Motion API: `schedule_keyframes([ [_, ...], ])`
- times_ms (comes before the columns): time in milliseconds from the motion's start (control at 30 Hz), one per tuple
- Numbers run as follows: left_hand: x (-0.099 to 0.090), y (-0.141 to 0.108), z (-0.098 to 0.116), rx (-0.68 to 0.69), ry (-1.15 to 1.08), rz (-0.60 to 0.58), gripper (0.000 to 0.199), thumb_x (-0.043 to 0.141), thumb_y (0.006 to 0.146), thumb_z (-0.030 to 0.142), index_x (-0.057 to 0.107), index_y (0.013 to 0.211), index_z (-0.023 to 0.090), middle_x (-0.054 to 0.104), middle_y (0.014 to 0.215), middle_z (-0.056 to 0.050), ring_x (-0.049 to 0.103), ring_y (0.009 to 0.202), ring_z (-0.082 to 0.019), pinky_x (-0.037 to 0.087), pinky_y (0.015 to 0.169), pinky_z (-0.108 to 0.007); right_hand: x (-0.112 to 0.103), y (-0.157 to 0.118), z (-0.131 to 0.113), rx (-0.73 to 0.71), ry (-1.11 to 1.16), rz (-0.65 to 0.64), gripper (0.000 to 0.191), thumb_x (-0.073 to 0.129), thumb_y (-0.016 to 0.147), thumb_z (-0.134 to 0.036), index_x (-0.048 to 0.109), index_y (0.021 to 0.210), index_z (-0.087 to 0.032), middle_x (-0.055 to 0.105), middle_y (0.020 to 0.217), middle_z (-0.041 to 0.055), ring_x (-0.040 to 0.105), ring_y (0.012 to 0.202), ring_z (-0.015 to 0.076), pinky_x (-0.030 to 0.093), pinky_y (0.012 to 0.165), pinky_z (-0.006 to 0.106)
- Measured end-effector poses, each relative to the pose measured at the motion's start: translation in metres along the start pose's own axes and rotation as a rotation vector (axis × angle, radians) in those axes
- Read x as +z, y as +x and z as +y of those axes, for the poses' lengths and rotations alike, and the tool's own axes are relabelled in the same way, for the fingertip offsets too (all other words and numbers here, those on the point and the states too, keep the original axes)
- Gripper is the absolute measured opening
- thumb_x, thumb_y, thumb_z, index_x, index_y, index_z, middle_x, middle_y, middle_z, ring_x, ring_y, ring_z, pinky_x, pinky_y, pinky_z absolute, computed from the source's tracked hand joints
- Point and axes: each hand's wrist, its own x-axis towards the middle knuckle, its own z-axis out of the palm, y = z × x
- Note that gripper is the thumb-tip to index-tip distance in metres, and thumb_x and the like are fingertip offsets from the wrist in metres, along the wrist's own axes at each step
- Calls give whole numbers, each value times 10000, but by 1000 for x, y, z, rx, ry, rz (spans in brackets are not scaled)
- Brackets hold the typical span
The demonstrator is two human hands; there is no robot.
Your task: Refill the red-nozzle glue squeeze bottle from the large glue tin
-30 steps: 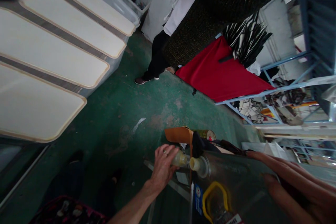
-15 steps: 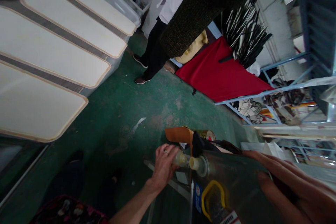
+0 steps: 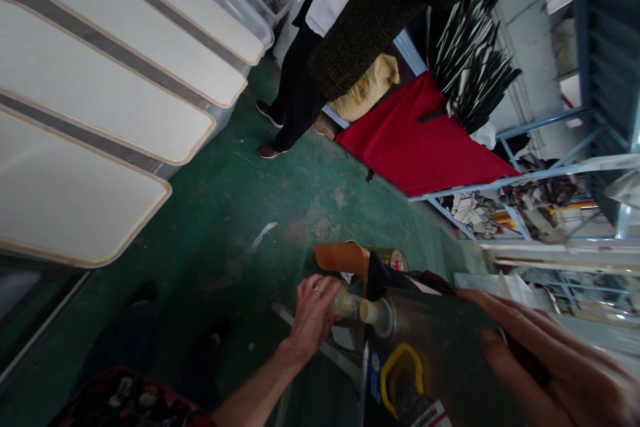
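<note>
My left hand (image 3: 314, 312) is wrapped round a small translucent bottle (image 3: 343, 301) with yellowish contents, its mouth facing the spout (image 3: 371, 312) of a large metal can (image 3: 450, 347). The can is tilted on its side, with a yellow handle (image 3: 403, 373) and a blue label on its near face. My right hand (image 3: 555, 347) grips the far end of the can, its fingers along the upper edge. Whether liquid runs between spout and bottle is too small to tell.
Long white panels (image 3: 100, 80) stand at the left. A person (image 3: 300, 73) in dark trousers is ahead. Red cloth (image 3: 415, 140) hangs on a blue rack. An orange-brown sheet (image 3: 341, 259) and a round tin (image 3: 397, 259) are just beyond the can.
The can and my right hand have shifted slightly to the left. The standing person's white sleeve and arm have moved a little. My left hand keeps its place with the bottle.
</note>
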Motion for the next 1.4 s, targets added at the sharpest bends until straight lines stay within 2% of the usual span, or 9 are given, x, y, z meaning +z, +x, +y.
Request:
schedule_keyframes([
  [200, -1, 0, -1, 1, 15, -23, 613, 716, 665, 189, 498, 1235, 250, 534, 1251, -49, 394, 1163, -268, 284, 980, -421, 0, 2, -7, 40, -11, -5, 380, 432, 835, -343, 490, 1209, -309, 646, 1038, 11, 640, 883, 168, 560, 667, 219],
  [400, 0, 0, -1, -32, 18, -55, 594, 703, 685, 204, 494, 1239, 255, 525, 1265, -34, 376, 1176, -262, 269, 994, -411, 1, 3, -13, 104, -17, -47, 384, 415, 844, -363, 475, 1222, -325, 619, 1104, -18, 607, 969, 149, 537, 754, 205],
  [633, 2, 0, -3, -19, 5, -41, 602, 698, 683, 193, 487, 1243, 254, 522, 1267, -38, 373, 1172, -266, 262, 993, -418, 1, 9, -11, -42, -41, 21, 370, 439, 833, -322, 511, 1190, -258, 647, 1036, 13, 633, 890, 125, 523, 710, 149],
  [967, 3, 0, -4, -10, 13, -35, 632, 723, 659, 186, 485, 1241, 249, 525, 1256, -41, 374, 1166, -265, 258, 989, -414, -1, 17, -20, -42, -60, 28, 323, 423, 847, -303, 537, 1138, -222, 661, 1003, 31, 630, 905, 123, 521, 701, 148],
  [1200, 0, 1, -3, -22, 15, -46, 608, 730, 673, 204, 493, 1230, 249, 540, 1237, -40, 390, 1155, -261, 268, 980, -417, 0, 18, -23, -15, -105, 22, 312, 413, 858, -333, 538, 1126, -235, 661, 996, 21, 639, 852, 130, 539, 681, 172],
  [1400, 2, -1, -7, -33, 25, -34, 609, 728, 672, 201, 498, 1234, 250, 540, 1248, -42, 391, 1163, -263, 280, 980, -422, 1, 11, -17, 35, -86, -17, 380, 410, 849, -417, 509, 1186, -270, 646, 1054, 3, 623, 937, 151, 559, 711, 231],
])
